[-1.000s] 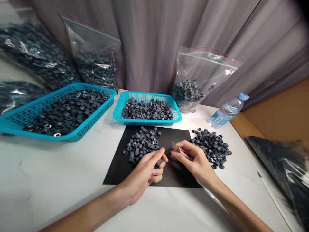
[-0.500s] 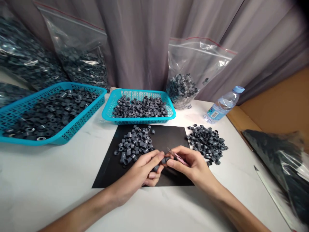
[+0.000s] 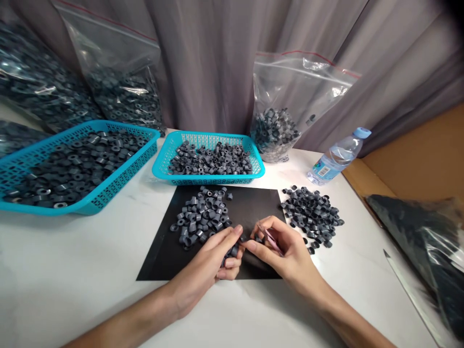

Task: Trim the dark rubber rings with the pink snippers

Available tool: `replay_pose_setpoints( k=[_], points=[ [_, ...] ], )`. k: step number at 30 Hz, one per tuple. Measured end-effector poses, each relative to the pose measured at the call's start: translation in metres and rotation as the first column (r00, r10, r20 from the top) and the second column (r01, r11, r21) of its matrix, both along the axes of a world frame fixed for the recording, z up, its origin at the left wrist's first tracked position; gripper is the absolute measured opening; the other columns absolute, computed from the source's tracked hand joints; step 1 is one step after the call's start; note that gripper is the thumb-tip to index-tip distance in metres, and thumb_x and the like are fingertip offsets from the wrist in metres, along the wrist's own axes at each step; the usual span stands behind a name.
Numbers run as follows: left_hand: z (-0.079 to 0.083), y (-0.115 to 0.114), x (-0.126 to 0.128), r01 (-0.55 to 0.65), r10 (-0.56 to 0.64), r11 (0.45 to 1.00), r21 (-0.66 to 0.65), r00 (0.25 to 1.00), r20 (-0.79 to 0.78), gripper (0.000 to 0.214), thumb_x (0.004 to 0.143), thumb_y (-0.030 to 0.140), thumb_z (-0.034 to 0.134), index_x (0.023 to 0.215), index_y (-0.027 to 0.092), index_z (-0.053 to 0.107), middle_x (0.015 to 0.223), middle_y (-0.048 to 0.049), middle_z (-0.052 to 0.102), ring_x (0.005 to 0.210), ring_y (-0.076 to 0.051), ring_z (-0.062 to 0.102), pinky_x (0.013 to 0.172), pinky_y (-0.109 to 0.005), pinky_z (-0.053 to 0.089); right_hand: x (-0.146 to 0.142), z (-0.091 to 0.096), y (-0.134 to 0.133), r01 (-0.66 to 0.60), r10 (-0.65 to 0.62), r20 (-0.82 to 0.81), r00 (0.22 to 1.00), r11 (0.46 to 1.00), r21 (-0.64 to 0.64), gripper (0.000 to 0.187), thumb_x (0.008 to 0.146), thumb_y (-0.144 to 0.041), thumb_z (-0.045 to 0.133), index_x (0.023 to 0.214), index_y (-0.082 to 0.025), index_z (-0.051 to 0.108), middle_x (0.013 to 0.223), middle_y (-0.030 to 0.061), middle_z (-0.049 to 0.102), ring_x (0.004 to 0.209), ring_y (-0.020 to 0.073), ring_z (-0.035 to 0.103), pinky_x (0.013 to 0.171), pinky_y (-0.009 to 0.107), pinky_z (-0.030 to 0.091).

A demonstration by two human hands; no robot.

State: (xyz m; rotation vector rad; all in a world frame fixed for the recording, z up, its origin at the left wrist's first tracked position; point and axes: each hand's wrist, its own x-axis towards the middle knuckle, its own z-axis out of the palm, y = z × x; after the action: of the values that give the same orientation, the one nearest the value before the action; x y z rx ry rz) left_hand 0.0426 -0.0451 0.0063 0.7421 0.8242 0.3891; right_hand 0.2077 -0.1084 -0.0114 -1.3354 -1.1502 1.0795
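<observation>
My left hand (image 3: 212, 256) is closed around several small dark-grey plastic rings (image 3: 234, 251), with another ring (image 3: 243, 238) at its thumb tip. Close beside it, my right hand (image 3: 286, 249) grips a slim pink-handled tool (image 3: 272, 240) with a thin tip; its exact kind is unclear. A small dark piece (image 3: 258, 239) shows between the right thumb and fingers, partly hidden. Both hands are over a black mat (image 3: 250, 205). A heap of grey rings (image 3: 203, 215) lies on the mat, left of my hands. Another heap of thinner-looking rings (image 3: 311, 215) lies to the right.
Two blue baskets, one at left (image 3: 123, 179) and one at centre (image 3: 217, 182), hold grey pieces. Clear zip bags (image 3: 123, 96) (image 3: 277, 130) stand behind. A water bottle (image 3: 337, 157), a long pale strip (image 3: 409, 295) and a dark-filled plastic bag (image 3: 427, 241) are at right.
The ring that was between both hands has shifted, and a dark piece now shows inside my right fingers. My right hand has moved slightly; the left hand keeps its rings.
</observation>
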Motion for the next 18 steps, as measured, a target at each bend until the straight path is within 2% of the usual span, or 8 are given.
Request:
replay_pose_setpoints(
  k=[2, 8, 11, 14, 18],
  points=[
    [0.0, -0.001, 0.001, 0.004, -0.004, 1.0, -0.001, 1.0, 0.008, 0.03, 0.089, 0.043, 0.064, 0.091, 0.015, 0.057, 0.076, 0.0036, 0.044, 0.056, -0.003, 0.032, 0.049, -0.018, 0.017, -0.002, -0.003, 0.001, -0.003, 0.003, 0.002, 1.0, 1.0, 0.001, 0.028, 0.083, -0.044, 0.073, 0.082, -0.021, 0.056, 0.077, -0.0032, 0.055, 0.059, 0.0089, 0.043, 0.055, 0.023, 0.036],
    [-0.003, -0.001, 0.0, 0.073, -0.074, 0.997, 0.02, 0.997, 0.03, 0.032, 0.093, 0.047, 0.057, 0.088, 0.015, 0.056, 0.078, 0.0026, 0.043, 0.057, -0.004, 0.031, 0.049, -0.019, 0.017, 0.0, -0.005, 0.005, -0.015, 0.012, -0.154, 0.988, 1.0, -0.014, 0.034, 0.078, -0.041, 0.078, 0.077, -0.021, 0.051, 0.076, -0.0022, 0.06, 0.066, 0.0116, 0.051, 0.063, 0.025, 0.04],
    [-0.003, -0.001, 0.0, 0.105, -0.108, 0.993, 0.055, 0.993, 0.053, 0.036, 0.095, 0.049, 0.052, 0.086, 0.015, 0.056, 0.078, 0.0023, 0.042, 0.058, -0.004, 0.03, 0.049, -0.02, 0.016, 0.003, 0.001, 0.006, -0.007, -0.01, -0.198, 0.98, 0.997, -0.081, 0.037, 0.075, -0.041, 0.08, 0.077, -0.02, 0.05, 0.075, -0.0033, 0.056, 0.063, 0.0099, 0.044, 0.058, 0.023, 0.036],
    [-0.001, -0.002, -0.001, 0.129, -0.135, 0.986, 0.102, 0.989, 0.053, 0.034, 0.095, 0.049, 0.05, 0.087, 0.016, 0.056, 0.075, 0.0031, 0.041, 0.057, -0.005, 0.027, 0.049, -0.021, 0.014, 0.006, 0.003, 0.005, -0.053, -0.002, -0.3, 0.954, 0.983, -0.175, 0.035, 0.076, -0.038, 0.08, 0.083, -0.02, 0.051, 0.082, -0.0026, 0.053, 0.061, 0.0077, 0.034, 0.05, 0.021, 0.024],
    [0.004, -0.004, -0.001, 0.176, -0.189, 0.965, 0.195, 0.981, 0.047, 0.034, 0.096, 0.048, 0.047, 0.084, 0.018, 0.053, 0.068, 0.0049, 0.039, 0.055, -0.006, 0.023, 0.048, -0.022, 0.014, 0.01, -0.003, 0.006, -0.088, 0.005, -0.429, 0.903, 0.981, -0.173, 0.031, 0.078, -0.035, 0.078, 0.09, -0.02, 0.054, 0.084, -0.0027, 0.047, 0.059, 0.0062, 0.025, 0.048, 0.021, 0.017]
  ],
)
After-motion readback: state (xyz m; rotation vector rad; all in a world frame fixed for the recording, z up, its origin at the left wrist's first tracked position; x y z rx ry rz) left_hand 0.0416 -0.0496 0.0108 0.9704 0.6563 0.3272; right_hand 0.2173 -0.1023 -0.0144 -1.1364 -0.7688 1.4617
